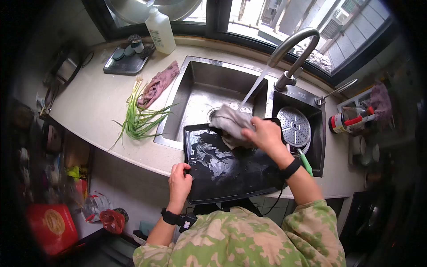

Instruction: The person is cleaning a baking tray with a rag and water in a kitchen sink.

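Meanwhile, the left hand [179, 181] gripped the near left edge of a black tray [231, 167], fingers clamped on its rim, while the tray lay across the front of the sink [195, 95] and the counter [95, 100]. The right hand [265, 135] pressed a grey cloth [231, 123] onto the tray's wet far end, fingers closed over it (water ran from the faucet [293, 49] just behind). Green onions [138, 118] lay on the counter, well left of the tray.

Camouflage sleeves [311, 222]; black wristbands [291, 169]
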